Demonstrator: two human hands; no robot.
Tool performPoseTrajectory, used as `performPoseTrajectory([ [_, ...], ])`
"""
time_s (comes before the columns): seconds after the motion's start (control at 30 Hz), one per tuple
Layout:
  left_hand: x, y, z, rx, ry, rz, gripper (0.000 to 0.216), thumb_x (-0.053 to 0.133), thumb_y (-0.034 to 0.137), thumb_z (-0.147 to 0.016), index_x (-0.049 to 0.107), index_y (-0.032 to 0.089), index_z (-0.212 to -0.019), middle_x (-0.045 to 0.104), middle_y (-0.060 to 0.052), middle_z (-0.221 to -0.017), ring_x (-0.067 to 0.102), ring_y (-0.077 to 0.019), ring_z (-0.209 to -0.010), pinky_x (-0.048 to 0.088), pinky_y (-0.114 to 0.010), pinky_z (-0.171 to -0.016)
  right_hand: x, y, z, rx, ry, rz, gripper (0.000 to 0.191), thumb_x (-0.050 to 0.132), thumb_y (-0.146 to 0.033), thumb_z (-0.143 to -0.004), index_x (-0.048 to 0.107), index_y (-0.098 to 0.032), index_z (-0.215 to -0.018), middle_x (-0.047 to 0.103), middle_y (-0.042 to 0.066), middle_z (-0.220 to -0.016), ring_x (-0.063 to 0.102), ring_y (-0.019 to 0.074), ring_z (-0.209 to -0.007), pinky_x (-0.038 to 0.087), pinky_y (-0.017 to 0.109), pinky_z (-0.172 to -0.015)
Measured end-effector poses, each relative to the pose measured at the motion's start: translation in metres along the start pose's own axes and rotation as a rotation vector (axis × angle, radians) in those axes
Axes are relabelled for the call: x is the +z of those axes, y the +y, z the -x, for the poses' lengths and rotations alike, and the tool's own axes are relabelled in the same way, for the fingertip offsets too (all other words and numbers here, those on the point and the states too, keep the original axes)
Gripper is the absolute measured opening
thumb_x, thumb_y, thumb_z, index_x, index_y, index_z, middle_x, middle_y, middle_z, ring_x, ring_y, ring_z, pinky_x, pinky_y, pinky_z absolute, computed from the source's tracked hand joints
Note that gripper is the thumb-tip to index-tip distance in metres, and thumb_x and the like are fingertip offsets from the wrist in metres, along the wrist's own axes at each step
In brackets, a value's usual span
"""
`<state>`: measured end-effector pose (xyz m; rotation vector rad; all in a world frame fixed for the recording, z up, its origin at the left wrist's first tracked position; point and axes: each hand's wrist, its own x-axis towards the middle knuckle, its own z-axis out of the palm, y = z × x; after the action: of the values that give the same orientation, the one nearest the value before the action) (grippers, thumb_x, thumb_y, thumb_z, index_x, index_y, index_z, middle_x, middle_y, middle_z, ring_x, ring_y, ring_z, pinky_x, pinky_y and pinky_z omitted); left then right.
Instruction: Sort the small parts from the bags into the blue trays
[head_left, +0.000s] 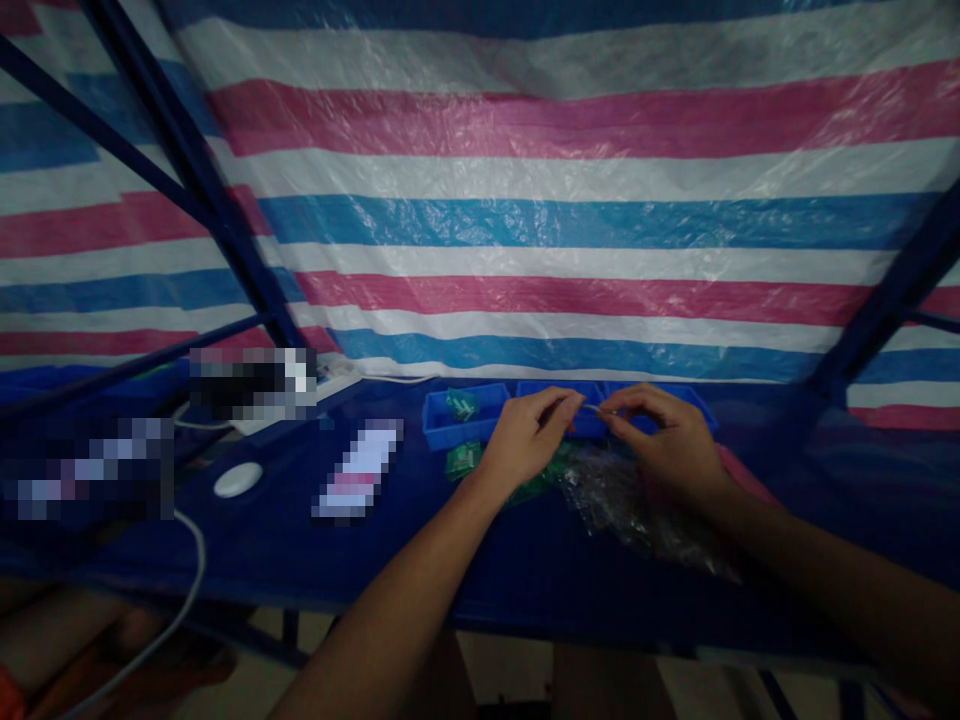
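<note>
My left hand (531, 432) is closed in a pinch above the blue bins, its fingertips at one end of a thin, pale strip-like piece (592, 407). At the other end, the thumb and fingers of my right hand (671, 440) pinch the same piece. It is too small and dim to name more exactly. Behind my hands stand a blue bin (450, 437) with a green packet (462, 404) in it and two more blue bins, partly hidden. Crumpled clear plastic bags (622, 505) lie below my hands, beside green packets (463, 460).
On the dark blue table (540, 580) lie a blurred-out phone-like device (360, 470) and a white oval object (238, 480). A white cable (201, 560) hangs over the left front edge. Something pink (750, 475) lies by my right wrist. Behind hangs a striped plastic sheet (570, 220).
</note>
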<state>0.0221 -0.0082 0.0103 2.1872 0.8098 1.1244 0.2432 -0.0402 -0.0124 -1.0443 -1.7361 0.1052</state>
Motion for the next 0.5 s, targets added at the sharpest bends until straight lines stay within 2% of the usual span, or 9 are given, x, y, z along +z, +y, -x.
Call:
performPoseTrajectory([
  [0.07,0.0001,0.0005,0.0004,-0.021,-0.050,0.090,0.040,0.044,0.045,-0.109,0.075,0.022,-0.121,0.077,-0.005,-0.091,0.072,-0.0169,-0.079,0.056,-0.030,-0.075,-0.0012,0.0000,-0.0006,-0.065,-0.009,-0.005,0.009,0.072,-0.024,-0.094,0.078,-0.028,-0.099,0.076,0.005,-0.105,0.072,0.0248,-0.099,0.057,0.043,-0.092],
  [0.13,0.0018,-0.0012,-0.0002,-0.014,-0.062,0.149,0.035,0.049,0.042,-0.108,0.075,0.021,-0.119,0.079,-0.005,-0.100,0.074,-0.0180,-0.088,0.058,-0.031,-0.081,-0.0012,0.0006,-0.0004,-0.109,-0.036,-0.005,0.013,0.071,-0.021,-0.094,0.079,-0.029,-0.100,0.074,0.006,-0.114,0.070,0.0267,-0.111,0.056,0.046,-0.099],
  [0.23,0.0050,-0.0056,-0.0017,-0.006,-0.012,0.139,0.022,0.063,0.032,-0.101,0.077,0.022,-0.115,0.080,-0.006,-0.111,0.075,-0.0194,-0.097,0.059,-0.034,-0.090,0.0007,0.0017,0.0006,-0.138,-0.089,0.022,0.017,0.069,-0.020,-0.095,0.080,-0.031,-0.103,0.068,0.007,-0.129,0.065,0.0296,-0.125,0.054,0.052,-0.106],
  [0.33,0.0062,-0.0081,-0.0026,-0.012,0.033,0.135,0.018,0.066,0.024,-0.098,0.077,0.021,-0.112,0.080,-0.007,-0.111,0.076,-0.0189,-0.095,0.060,-0.036,-0.091,0.0035,0.0024,0.0011,-0.143,-0.125,0.054,0.017,0.068,-0.023,-0.097,0.081,-0.031,-0.103,0.061,0.008,-0.142,0.061,0.0313,-0.132,0.053,0.054,-0.109],
  [0.4,0.0057,-0.0080,-0.0026,0.002,0.052,0.117,0.016,0.065,0.022,-0.098,0.077,0.020,-0.110,0.080,-0.007,-0.110,0.075,-0.0186,-0.095,0.060,-0.035,-0.090,0.0051,0.0024,0.0013,-0.129,-0.133,0.047,0.019,0.066,-0.023,-0.098,0.081,-0.032,-0.107,0.064,0.008,-0.139,0.063,0.0305,-0.129,0.054,0.054,-0.108],
  [0.5,0.0044,-0.0072,-0.0027,0.038,0.068,0.043,0.017,0.063,0.021,-0.098,0.077,0.020,-0.108,0.078,-0.007,-0.109,0.074,-0.0186,-0.097,0.060,-0.035,-0.091,0.0063,0.0010,0.0015,-0.117,-0.143,0.015,0.025,0.063,-0.020,-0.099,0.078,-0.032,-0.116,0.071,0.008,-0.125,0.069,0.0282,-0.117,0.057,0.051,-0.102],
])
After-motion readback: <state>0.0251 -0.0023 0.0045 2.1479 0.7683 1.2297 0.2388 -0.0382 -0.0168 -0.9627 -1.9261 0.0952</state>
